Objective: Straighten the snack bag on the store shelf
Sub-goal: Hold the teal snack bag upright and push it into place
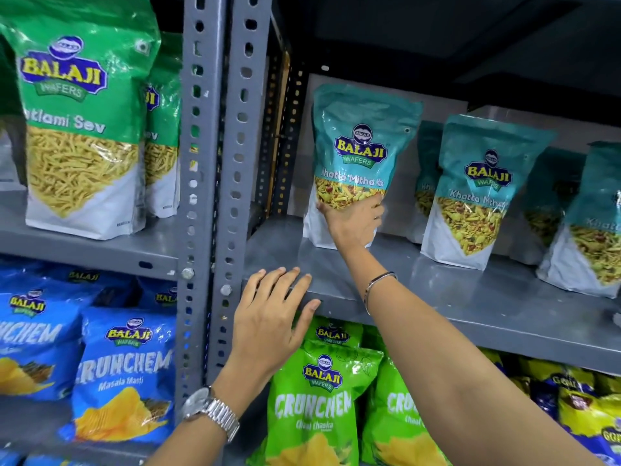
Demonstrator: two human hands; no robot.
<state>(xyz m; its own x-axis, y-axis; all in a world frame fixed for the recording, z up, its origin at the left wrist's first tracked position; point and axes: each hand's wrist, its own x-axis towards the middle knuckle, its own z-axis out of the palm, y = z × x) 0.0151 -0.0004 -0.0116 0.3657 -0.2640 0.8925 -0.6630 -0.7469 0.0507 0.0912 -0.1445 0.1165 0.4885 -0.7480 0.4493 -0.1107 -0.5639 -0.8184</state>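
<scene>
Fingers [285, 280] of the left hand [268, 317] lie spread and empty over the shelf's [470, 297] near edge. Farther in, the right hand [354, 220] grips the lower front of the upright teal snack bag [359, 146], leftmost in its row.

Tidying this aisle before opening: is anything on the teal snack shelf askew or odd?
Yes. The leftmost teal bag, gripped low by the right hand, stands apart from its row and faces a different way from the next bag. The left hand rests open on the shelf edge. Nothing looks spilled or torn.
</scene>
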